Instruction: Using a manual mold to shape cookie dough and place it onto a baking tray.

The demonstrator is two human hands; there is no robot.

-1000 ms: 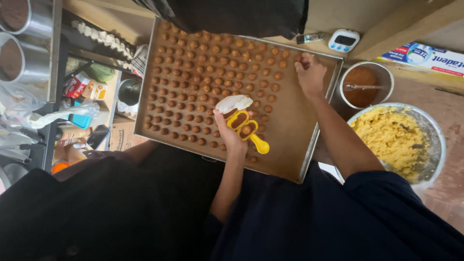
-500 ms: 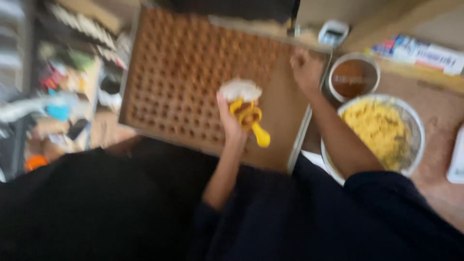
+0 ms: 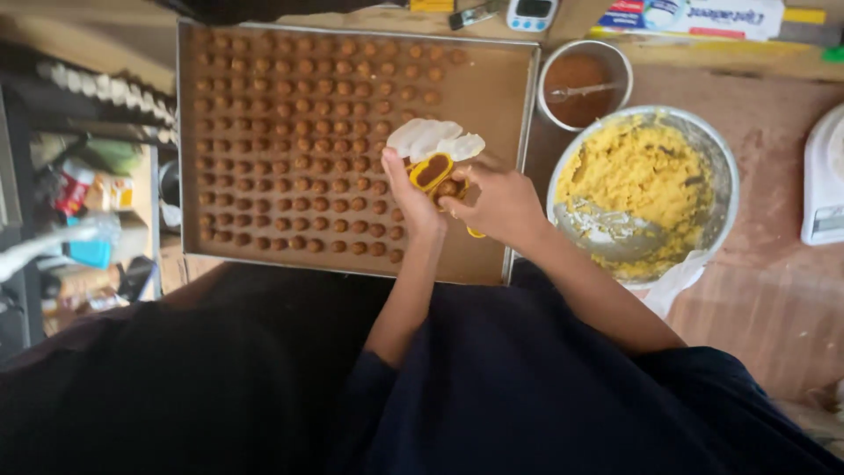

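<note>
In the head view, at mid-frame, your left hand grips a yellow scoop and white wrapper, fingers curled around them, over the baking tray of small brown balls. Your right hand pinches a brown ball at the scoop's edge. The bowl of yellow dough sits right of them.

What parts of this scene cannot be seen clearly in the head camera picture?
- Yellow scoop: its handle is mostly hidden under the right hand.
- White scale: cut off by the right edge.
- Shelf items: blurred, kinds unclear.
- Left hand: its palm side is hidden, so its grip on the scoop is unclear.
- Small bowl: its brown contents are unclear.
</note>
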